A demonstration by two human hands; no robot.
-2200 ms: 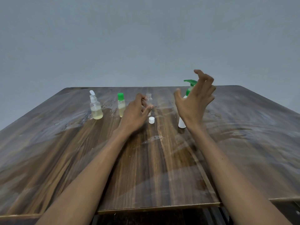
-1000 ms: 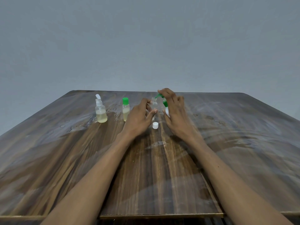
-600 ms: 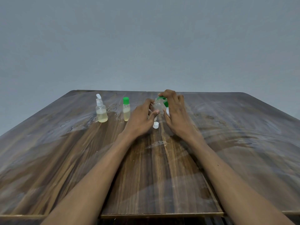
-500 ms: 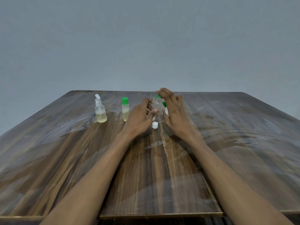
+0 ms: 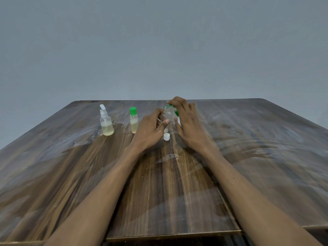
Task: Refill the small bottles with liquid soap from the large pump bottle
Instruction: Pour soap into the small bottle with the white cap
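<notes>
A small clear uncapped bottle point(image 5: 167, 114) stands at the table's middle, far from me. My left hand point(image 5: 149, 132) grips it from the left, thumb and fingers round its body. The large pump bottle point(image 5: 177, 115), white with a green pump, stands right beside it and is mostly hidden behind my right hand point(image 5: 188, 125). That hand lies over the pump, fingers on the green head, whose spout reaches over the small bottle's open mouth. A white cap point(image 5: 166, 136) lies on the table between my hands.
Two more small bottles with yellowish liquid stand to the left: one with a white spray top point(image 5: 106, 122), one with a green cap point(image 5: 133, 120). The wooden table point(image 5: 159, 192) shows wet patches around them. A grey wall is behind.
My right hand came down from the air onto the pump bottle and moved it beside the small bottle. In the last half second its fingers sank slightly on the pump head. My left hand kept its hold.
</notes>
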